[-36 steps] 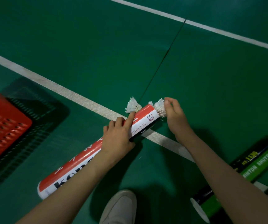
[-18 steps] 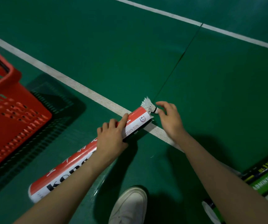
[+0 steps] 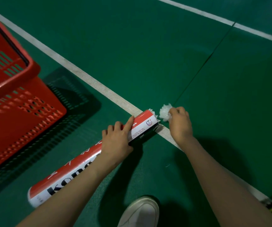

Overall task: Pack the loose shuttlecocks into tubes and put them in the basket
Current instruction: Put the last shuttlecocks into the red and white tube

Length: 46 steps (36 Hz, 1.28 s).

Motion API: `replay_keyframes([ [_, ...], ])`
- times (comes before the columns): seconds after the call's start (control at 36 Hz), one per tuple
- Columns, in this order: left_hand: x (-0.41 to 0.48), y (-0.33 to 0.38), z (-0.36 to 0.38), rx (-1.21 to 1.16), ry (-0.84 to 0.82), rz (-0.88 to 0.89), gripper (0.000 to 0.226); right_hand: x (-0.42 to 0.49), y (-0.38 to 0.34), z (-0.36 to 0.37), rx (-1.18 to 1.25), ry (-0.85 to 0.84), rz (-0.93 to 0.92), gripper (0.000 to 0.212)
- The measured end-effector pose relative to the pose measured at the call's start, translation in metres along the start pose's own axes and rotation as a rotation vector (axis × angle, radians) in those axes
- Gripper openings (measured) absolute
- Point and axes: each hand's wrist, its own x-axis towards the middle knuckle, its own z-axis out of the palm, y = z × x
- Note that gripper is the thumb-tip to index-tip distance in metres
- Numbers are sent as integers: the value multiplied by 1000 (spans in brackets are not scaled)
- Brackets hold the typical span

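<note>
Head camera showed your left hand (image 3: 115,140) wrapped around the red-and-white tube (image 3: 76,171). The tube lay on the green floor (image 3: 132,46), across the white line (image 3: 86,79), with its open mouth toward your right hand (image 3: 179,124). That hand pinched a white shuttlecock (image 3: 164,112) just beside the mouth, fingers curled where half a second before they had reached out straighter. Feather tips (image 3: 154,112) poked from the rim. The red basket (image 3: 25,102) stood to the left, more of it in view than earlier.
</note>
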Motion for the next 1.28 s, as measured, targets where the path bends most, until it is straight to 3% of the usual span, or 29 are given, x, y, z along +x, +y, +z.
replay_keyframes([
  [0.06,-1,0,0,-2,-2,2,100,3,3,-4,81,84,18,18],
  [0.28,-4,2,-3,-27,5,15,102,-2,-17,-43,745,239,206,17],
  [0.42,-10,7,-6,-43,46,35,101,-14,-31,-46,1245,70,390,15],
  [0.5,-14,9,-5,-51,54,49,101,-24,-34,-42,1346,-16,485,13],
  [0.58,-18,7,-4,-49,67,55,100,-27,-36,-35,1226,-78,471,16],
  [0.69,-21,2,-3,-54,85,46,100,-33,-29,-26,555,142,80,23],
  [0.75,-22,1,-4,-57,98,44,100,-35,-27,-27,443,183,-79,26],
  [0.86,-25,-2,-6,-73,108,45,100,-39,-43,-35,751,-54,23,35],
  [1.08,-38,-18,-7,16,167,37,99,-43,-70,-18,812,-388,51,65],
  [1.17,-40,-33,-2,45,147,11,100,-43,-76,-6,846,-450,83,51],
  [1.28,-45,-55,8,40,86,-65,100,-49,-84,14,734,-339,40,28],
])
